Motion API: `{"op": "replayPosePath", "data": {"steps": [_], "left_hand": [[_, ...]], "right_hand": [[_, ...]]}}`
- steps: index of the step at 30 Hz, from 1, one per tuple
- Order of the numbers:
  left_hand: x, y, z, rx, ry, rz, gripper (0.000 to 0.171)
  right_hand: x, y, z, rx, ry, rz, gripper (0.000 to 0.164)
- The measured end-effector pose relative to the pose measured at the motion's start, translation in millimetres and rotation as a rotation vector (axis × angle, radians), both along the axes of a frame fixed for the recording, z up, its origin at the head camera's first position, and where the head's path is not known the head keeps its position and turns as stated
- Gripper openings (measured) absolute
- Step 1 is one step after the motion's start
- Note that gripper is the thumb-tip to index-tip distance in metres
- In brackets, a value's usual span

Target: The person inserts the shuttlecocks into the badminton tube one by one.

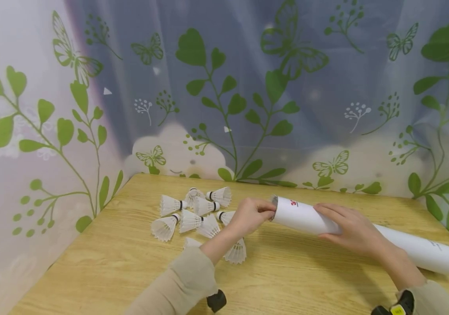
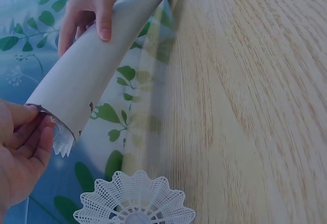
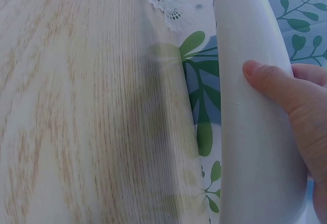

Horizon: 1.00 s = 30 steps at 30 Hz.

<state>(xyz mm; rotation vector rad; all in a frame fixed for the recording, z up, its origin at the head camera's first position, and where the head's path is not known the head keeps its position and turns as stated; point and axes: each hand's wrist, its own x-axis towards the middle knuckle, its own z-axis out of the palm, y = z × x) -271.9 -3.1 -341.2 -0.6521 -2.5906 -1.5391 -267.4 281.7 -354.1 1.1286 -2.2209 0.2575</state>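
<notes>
Item 1: white tube (image 1: pixel 307 217), right of centre in the head view. Long axis slants from the middle of the frame down to the lower right; mouth points left, opposite end lower right. Mouth end raised above the table; whether the far end touches, cannot tell. Red lettering near the mouth. In the left wrist view the axis runs lower left to upper right; in the right wrist view, near upright, mouth at top.

Item 2: shuttlecock (image 2: pixel 64 139) in the tube's mouth, toothed skirt edge outward.

Item 3: left hand (image 1: pixel 250 216), centre of the head view, fingers bent close together at the mouth, pinching the skirt at the rim.

Item 4: right hand (image 1: pixel 348 227), partly closed around the tube's middle, thumb laid along the near side.

Item 5: loose shuttlecocks (image 1: pixel 190 221), grouped left of centre on the wood-grain table (image 1: pixel 102 262); corks point various ways. Upper-left piece: cork to the right. Upper-right piece: cork to the left.

Item 6: backdrop sheet (image 1: pixel 240 52), green leaf and butterfly print, upper frame.
</notes>
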Motion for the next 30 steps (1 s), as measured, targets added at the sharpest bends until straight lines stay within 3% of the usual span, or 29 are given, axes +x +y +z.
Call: {"op": "replayPosePath", "data": {"steps": [11, 19, 30], "left_hand": [[3.1, -30.1, 13.6, -0.006, -0.019, 0.003, 0.022], [5.9, -58.1, 18.0, -0.063, -0.016, 0.040, 0.025], [16.2, -96.4, 10.2, -0.067, -0.039, 0.103, 0.021]], "right_hand": [[3.4, -2.8, 5.8, 0.000, -0.036, -0.031, 0.074], [2.5, -1.8, 7.3, -0.001, -0.015, -0.014, 0.072], [-1.5, -3.4, 4.0, -0.011, 0.009, 0.029, 0.065]]}}
